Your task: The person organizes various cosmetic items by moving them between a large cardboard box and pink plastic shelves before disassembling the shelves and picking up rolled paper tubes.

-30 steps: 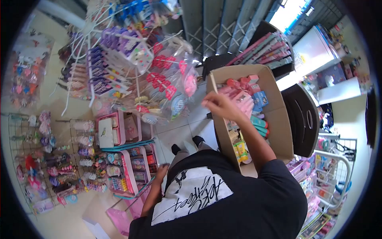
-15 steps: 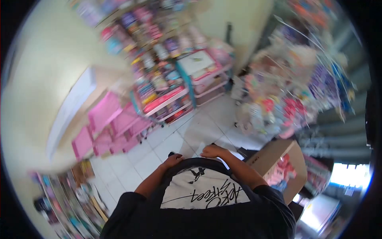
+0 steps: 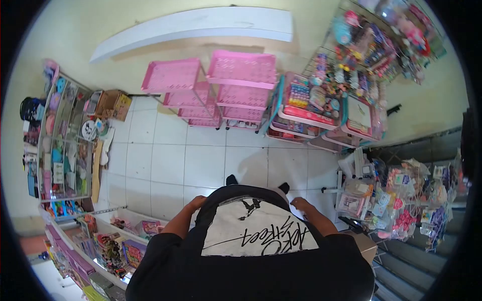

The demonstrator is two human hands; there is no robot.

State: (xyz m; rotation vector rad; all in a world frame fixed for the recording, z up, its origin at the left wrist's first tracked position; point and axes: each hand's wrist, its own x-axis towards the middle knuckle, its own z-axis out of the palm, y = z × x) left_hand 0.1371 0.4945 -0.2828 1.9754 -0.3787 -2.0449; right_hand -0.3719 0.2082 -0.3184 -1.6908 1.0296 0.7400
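Note:
My left hand (image 3: 196, 203) hangs low beside the edge of my black shirt (image 3: 241, 276). Its fingers are mostly hidden or too small to make out, and no object shows in it. On the other side, my right hand (image 3: 302, 204) is held away from my hip above the tiled floor. Its fingers are loosely apart, with nothing visible in them. Both hands touch no goods. Ahead of me stand pink tiered trolleys (image 3: 241, 67) with bare top trays. A trolley loaded with small colourful goods (image 3: 314, 98) is to their right.
A glass display case (image 3: 65, 140) runs along the left, with a cardboard box (image 3: 113, 105) near it. Bagged items (image 3: 401, 200) hang on a rack at the right. A long white panel (image 3: 201, 25) is on the wall. White floor tiles (image 3: 165, 145) lie ahead.
My view has swung to the right-hand side of the earlier picture's left wall, so the pink trolleys now stand straight ahead. My hands have moved apart, from in front of my body to its sides.

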